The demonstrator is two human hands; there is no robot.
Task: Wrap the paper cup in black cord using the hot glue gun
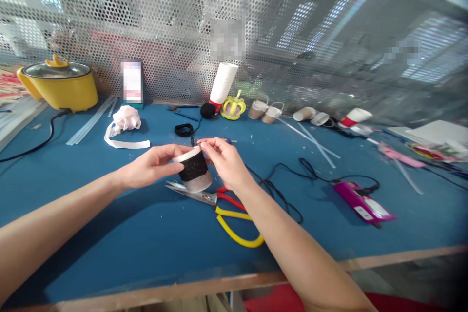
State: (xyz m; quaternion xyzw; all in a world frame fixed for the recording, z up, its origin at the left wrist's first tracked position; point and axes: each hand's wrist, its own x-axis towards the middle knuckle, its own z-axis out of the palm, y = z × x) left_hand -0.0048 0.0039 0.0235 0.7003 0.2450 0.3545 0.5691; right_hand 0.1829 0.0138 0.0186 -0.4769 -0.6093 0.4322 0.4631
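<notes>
Over the blue table (120,234) I hold a small paper cup (193,170) wrapped in black yarn, tilted, rim up. My left hand (151,165) grips its left side with closed fingers. My right hand (224,161) pinches the rim at the top right. Just below the cup lie scissors with yellow and red handles (226,209).
A yellow electric pot (58,85) stands at the back left. White ribbon (124,124), a stack of white cups (223,83), a black yarn ball (207,110), several small paper cups (272,113), a magenta glue gun (361,202) with black cable, and clear glue sticks (91,121) lie around. Perforated metal screen behind.
</notes>
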